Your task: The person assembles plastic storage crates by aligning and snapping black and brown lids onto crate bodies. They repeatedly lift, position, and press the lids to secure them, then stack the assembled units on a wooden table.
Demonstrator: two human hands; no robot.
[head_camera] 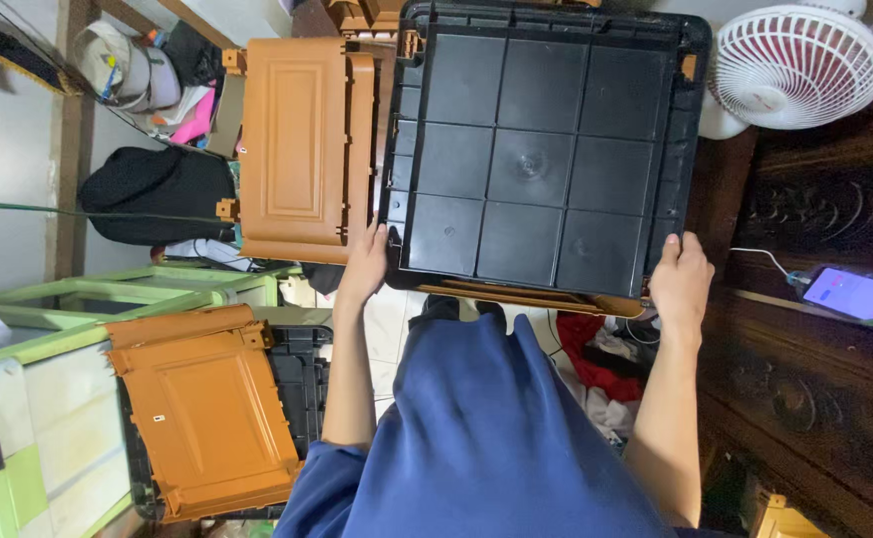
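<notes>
1. Nearest the camera is the person's blue clothing (486, 438), with both bare forearms reaching up and away from it.
2. The left hand (367, 264) is clenched on the lower left corner of a black panel (541, 159), fingers curled behind the edge. The right hand (681, 279) grips the lower right corner the same way, thumb lying on the front rim.
3. The black panel is held up in the air between the 2 hands, in front of the body, with its ribbed face toward the camera. That face is split by raised ribs into 9 squares, 3 by 3.
4. The panel is close to square, so its long axis is hard to call; it looks slightly longer from the hands toward the far edge. An orange strip (526, 296) runs along its near edge, just between the hands.
5. Judging by the grip, the step in hand is carrying or lining up the panel. The next move would call for keeping both corners level and minding the parts close by.
6. Just beside the panel's left edge stands an orange door piece (297, 149), upright. A 2nd orange door piece (207, 408) lies lower left on a black frame (307, 384).
7. Farther off, a white fan (800, 65) sits upper right, and a phone (860, 297) rests on dark carved wood (825, 199).
</notes>
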